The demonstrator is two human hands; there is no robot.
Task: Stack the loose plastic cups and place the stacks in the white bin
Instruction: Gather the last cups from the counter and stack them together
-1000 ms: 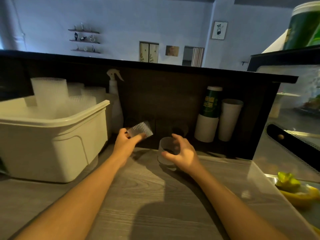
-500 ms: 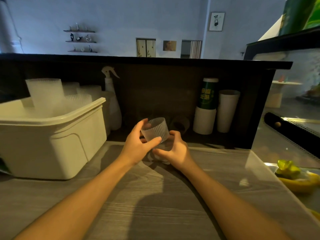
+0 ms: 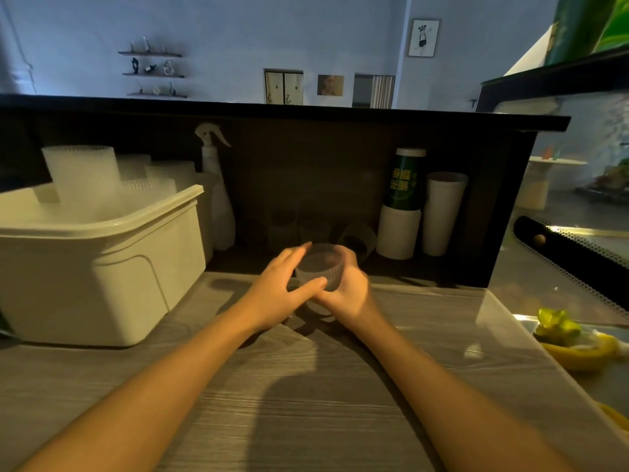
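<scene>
Hands together over the counter (image 3: 306, 403) — left hand (image 3: 275, 294) and right hand (image 3: 350, 294) fingers curled round ribbed cup (image 3: 320, 270)

Both forearms converge, left hand (image 3: 277, 290) and right hand (image 3: 350, 291) apparently cupping together.
</scene>
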